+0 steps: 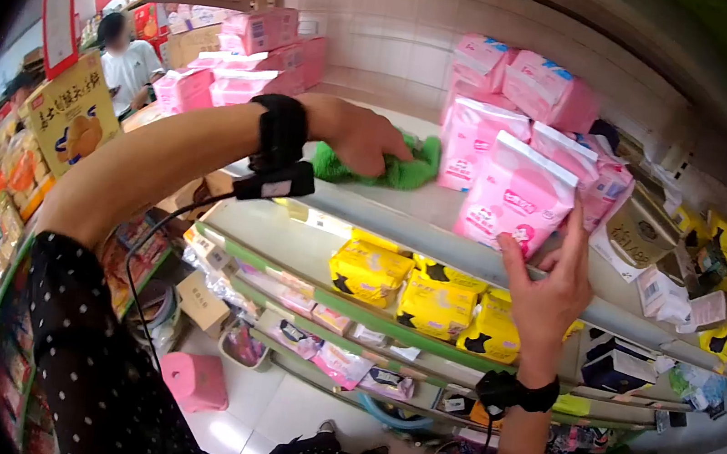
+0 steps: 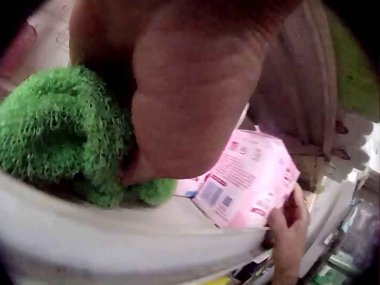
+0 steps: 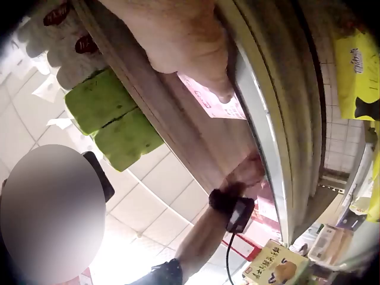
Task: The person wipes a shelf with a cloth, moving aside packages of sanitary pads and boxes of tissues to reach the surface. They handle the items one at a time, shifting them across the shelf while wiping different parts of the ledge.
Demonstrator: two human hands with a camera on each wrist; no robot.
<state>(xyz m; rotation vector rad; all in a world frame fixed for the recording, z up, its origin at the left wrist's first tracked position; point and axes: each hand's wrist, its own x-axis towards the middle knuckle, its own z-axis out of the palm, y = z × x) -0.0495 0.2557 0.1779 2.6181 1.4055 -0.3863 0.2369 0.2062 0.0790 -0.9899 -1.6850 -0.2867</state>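
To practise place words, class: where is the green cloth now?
Head view: the green cloth lies on the shelf under the left hand, left of upright pink packs.

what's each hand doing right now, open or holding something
Left hand: closed on the green cloth.
Right hand: closed on the front pink package, at its edge.

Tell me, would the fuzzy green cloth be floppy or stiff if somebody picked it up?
Probably floppy: the fuzzy green cloth bunches into soft folds under the left hand. It looks light, since its weave seems loose and loopy. It likely won't roll, being a lumpy, uneven heap.
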